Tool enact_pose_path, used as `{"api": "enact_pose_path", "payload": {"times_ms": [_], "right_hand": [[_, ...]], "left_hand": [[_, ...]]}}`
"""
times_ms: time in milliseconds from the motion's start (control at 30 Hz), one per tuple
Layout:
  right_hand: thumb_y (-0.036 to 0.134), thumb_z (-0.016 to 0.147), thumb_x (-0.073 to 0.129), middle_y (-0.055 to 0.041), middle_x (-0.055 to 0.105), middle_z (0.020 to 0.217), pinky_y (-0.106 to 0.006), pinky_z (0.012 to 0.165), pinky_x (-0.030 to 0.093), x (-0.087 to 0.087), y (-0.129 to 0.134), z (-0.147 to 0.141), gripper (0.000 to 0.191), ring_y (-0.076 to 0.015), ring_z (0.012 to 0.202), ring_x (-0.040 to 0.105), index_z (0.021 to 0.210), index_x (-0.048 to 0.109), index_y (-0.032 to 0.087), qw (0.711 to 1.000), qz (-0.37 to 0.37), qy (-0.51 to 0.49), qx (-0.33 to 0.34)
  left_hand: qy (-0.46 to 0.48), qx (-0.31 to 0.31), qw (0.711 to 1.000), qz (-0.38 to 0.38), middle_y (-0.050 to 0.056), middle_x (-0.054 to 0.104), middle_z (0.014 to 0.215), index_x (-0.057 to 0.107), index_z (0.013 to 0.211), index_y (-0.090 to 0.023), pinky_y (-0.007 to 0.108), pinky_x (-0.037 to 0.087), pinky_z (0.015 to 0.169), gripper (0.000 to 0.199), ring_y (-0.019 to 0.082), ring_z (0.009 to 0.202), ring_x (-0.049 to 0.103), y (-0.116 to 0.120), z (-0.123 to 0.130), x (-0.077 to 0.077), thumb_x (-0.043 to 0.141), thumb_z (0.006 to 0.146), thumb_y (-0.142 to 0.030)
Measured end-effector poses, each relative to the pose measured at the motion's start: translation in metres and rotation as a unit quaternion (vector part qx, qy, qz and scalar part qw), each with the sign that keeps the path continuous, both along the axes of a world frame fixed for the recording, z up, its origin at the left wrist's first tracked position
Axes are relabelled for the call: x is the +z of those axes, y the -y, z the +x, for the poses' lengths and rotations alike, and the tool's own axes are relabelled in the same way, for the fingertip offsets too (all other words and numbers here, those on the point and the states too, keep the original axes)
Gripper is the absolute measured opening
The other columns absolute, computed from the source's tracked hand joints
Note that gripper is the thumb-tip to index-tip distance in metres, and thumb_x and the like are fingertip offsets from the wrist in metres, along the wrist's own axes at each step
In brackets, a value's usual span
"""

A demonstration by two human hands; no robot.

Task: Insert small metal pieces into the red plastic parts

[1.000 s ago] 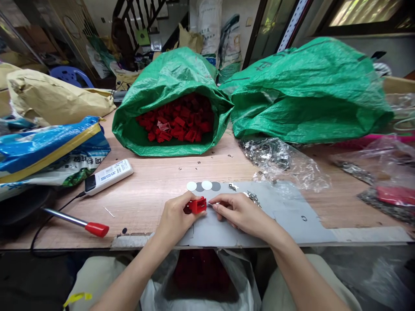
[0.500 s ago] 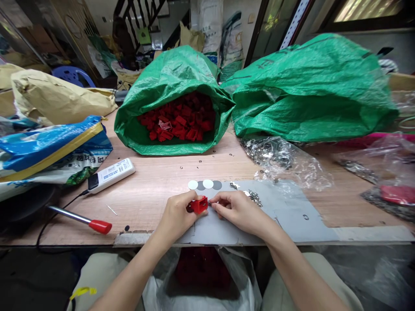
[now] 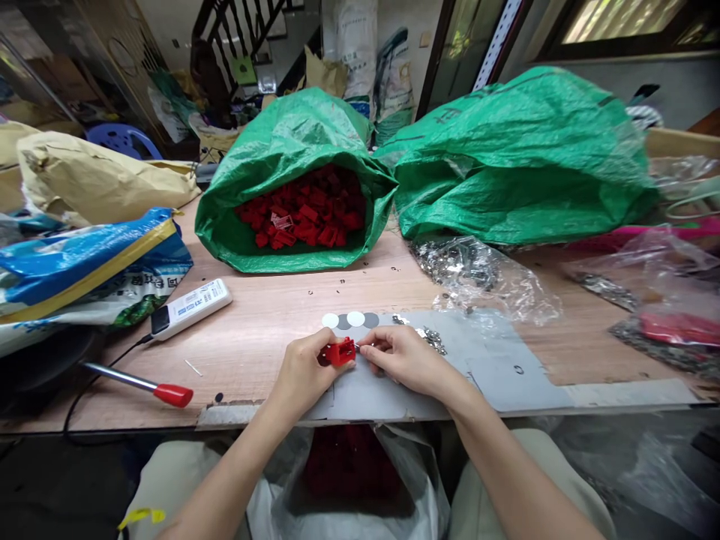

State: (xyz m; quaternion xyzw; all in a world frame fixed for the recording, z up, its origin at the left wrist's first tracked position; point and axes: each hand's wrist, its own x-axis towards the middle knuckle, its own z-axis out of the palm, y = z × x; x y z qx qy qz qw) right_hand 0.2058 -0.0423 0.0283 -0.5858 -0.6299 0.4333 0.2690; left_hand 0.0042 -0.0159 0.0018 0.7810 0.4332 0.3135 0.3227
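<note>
A small red plastic part is pinched between the thumb and fingers of my left hand, its open side turned to the right. My right hand is closed in a pinch around a tiny metal piece, held at the right edge of the red part. Both hands are above the grey mat. Just behind my right fingers lies a small heap of metal pieces. White and grey discs sit in a row behind the red part.
A green sack of red parts lies open behind the mat, beside another green sack. Clear bags hold metal pieces at the right. To the left are a white device and a red-tipped lever.
The view has shifted slightly to the right. Both hands keep their grips, and the red part is turned a little in my left fingers.
</note>
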Motion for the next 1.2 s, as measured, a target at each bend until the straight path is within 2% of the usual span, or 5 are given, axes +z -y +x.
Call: {"api": "enact_pose_path", "payload": {"times_ms": [200,300,467,733,1200], "right_hand": [[0.022,0.086,0.055,-0.0027,0.072,0.072,-0.027,0.063,0.044,0.001,0.004,-0.006,0.018,-0.0184,0.067,0.065,0.083,0.072,0.019,0.994,0.073,0.075,-0.012],[0.018,0.086,0.054,-0.0037,0.074,0.078,-0.027,0.066,0.044,-0.001,0.005,-0.007,0.019,-0.0189,0.072,0.067,0.085,0.073,0.019,0.991,0.100,0.086,-0.009],[0.020,0.086,0.056,-0.0038,0.074,0.078,-0.026,0.064,0.043,-0.003,0.004,-0.004,0.019,-0.0185,0.072,0.067,0.087,0.075,0.018,0.994,0.084,0.074,0.003],[0.021,0.086,0.057,-0.0037,0.074,0.077,-0.026,0.064,0.042,0.000,0.003,-0.010,0.019,-0.0189,0.073,0.066,0.085,0.075,0.018,0.992,0.069,0.101,-0.020],[0.014,0.082,0.059,-0.0030,0.068,0.067,-0.026,0.058,0.037,0.002,-0.001,-0.020,0.014,-0.0160,0.063,0.059,0.074,0.070,0.017,0.989,0.036,0.133,-0.054]], "left_hand": [[-0.020,-0.034,0.999,0.029,-0.005,0.058,0.068,0.057,0.076,-0.018,0.021,0.035,0.059,0.018,0.010,0.060,0.046,-0.002,0.002,0.002,0.074,0.080,-0.025],[-0.014,-0.023,0.999,0.022,-0.005,0.058,0.068,0.058,0.078,-0.019,0.021,0.035,0.059,0.016,0.010,0.060,0.047,-0.002,0.002,0.002,0.073,0.080,-0.025],[0.015,-0.002,1.000,-0.004,-0.005,0.062,0.072,0.060,0.080,-0.019,0.021,0.037,0.061,0.018,0.010,0.062,0.050,-0.001,0.002,-0.001,0.076,0.078,-0.026],[0.007,-0.013,1.000,0.013,-0.006,0.058,0.069,0.056,0.077,-0.019,0.021,0.035,0.059,0.020,0.009,0.060,0.047,0.000,0.003,0.001,0.075,0.079,-0.025],[0.007,-0.029,0.999,-0.020,-0.005,0.057,0.068,0.057,0.078,-0.018,0.021,0.034,0.057,0.018,0.009,0.060,0.045,-0.003,0.006,0.006,0.073,0.082,-0.027]]}}
